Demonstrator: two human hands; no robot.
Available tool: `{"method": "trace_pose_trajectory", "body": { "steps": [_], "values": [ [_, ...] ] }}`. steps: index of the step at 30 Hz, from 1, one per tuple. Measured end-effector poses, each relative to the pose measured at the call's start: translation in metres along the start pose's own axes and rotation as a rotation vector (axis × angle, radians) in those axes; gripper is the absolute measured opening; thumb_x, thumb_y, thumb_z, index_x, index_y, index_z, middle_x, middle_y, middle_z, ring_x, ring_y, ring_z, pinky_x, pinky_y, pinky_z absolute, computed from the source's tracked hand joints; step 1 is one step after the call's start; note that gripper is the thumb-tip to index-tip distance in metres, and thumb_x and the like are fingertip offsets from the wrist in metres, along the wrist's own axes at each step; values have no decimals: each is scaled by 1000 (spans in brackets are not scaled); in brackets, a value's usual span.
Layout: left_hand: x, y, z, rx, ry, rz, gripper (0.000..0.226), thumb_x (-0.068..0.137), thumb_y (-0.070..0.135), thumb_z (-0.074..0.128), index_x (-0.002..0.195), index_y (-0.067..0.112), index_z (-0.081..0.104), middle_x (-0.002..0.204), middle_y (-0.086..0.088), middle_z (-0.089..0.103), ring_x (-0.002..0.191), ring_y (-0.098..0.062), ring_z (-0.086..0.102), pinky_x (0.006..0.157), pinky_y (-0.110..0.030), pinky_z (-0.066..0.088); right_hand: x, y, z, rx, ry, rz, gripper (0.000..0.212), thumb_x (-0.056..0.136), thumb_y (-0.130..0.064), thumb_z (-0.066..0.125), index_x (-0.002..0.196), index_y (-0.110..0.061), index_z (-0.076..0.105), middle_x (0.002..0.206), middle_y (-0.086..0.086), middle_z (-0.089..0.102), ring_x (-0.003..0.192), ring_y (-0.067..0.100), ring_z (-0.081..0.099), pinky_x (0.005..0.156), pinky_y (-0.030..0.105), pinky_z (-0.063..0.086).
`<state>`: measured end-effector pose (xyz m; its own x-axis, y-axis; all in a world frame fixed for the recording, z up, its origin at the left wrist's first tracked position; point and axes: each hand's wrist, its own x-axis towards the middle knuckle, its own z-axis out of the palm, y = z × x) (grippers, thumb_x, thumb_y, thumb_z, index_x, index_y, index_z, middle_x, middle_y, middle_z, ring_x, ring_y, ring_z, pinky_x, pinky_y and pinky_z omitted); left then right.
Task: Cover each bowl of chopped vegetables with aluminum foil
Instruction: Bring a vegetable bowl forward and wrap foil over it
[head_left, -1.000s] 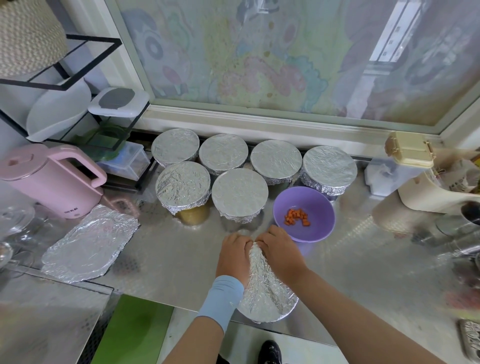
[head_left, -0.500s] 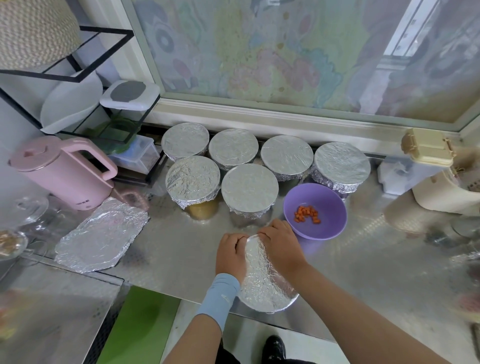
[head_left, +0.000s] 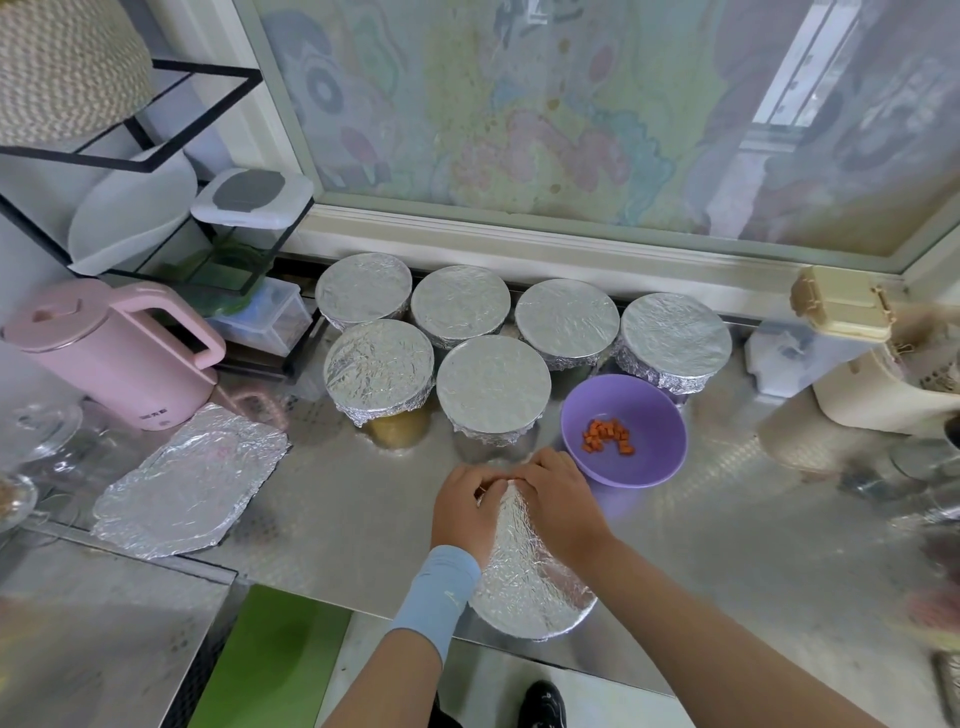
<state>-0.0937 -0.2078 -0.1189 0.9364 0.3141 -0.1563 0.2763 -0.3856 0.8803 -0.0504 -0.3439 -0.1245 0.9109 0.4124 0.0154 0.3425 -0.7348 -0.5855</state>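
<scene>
Both forearms reach forward, left grip (head_left: 465, 512) and right grip (head_left: 558, 506) side by side, fingers curled, fingertips nearly touching.

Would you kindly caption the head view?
Left hand and right hand grip the nearest foil-covered bowl; the purple bowl lies uncovered.

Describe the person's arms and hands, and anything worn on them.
Both hands are bare: no gloves on the left hand or right hand, and no rings or watch visible. A light blue cuff wraps the left wrist and lower forearm. The right forearm is uncovered, with no sleeve in view.
</scene>
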Motion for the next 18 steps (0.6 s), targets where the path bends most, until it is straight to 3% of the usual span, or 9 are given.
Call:
{"method": "trace_pose_trajectory", "body": {
  "steps": [2, 7, 11, 14, 18],
  "values": [
    [3, -1, -2, -33, -9, -55, 22, 92, 19, 63, 85, 40, 67, 95, 6, 62, 88, -2, 60, 76, -9, 43, 1, 2, 1, -18, -16, -6, 19, 99, -21, 51, 106, -21, 69, 93, -1, 52, 91, 19, 46, 83, 36, 45],
    [6, -3, -4, -50, -47, -148, 12, 94, 24, 59, 92, 25, 71, 96, 2, 66, 90, -12, 62, 85, -28, 49, 4, 2, 0, -44, -40, -27, 22, 101, -21, 48, 107, -18, 69, 94, 0, 53, 91, 20, 46, 85, 38, 44],
    [7, -4, -5, 6, -44, -151, 17, 96, 26, 57, 96, 19, 72, 94, 1, 65, 89, -14, 60, 83, -28, 47, 0, 0, -3, -47, -25, -20, 21, 99, -19, 50, 112, -16, 66, 101, 1, 53, 97, 21, 47, 91, 34, 42],
    [5, -5, -4, 29, -32, -144, 18, 95, 27, 57, 96, 20, 73, 93, 3, 64, 88, -12, 59, 80, -26, 45, -9, 1, -3, -27, 67, 35, 15, 96, -17, 54, 105, -17, 66, 99, -4, 53, 96, 17, 46, 91, 30, 39],
    [2, -5, -2, -6, -21, -153, 13, 92, 29, 62, 93, 21, 72, 93, 5, 64, 87, -9, 60, 81, -24, 47, -7, 3, -4, 23, 58, 95, 19, 99, -19, 53, 104, -17, 71, 97, -5, 54, 95, 13, 47, 90, 26, 39]
  ]
}}
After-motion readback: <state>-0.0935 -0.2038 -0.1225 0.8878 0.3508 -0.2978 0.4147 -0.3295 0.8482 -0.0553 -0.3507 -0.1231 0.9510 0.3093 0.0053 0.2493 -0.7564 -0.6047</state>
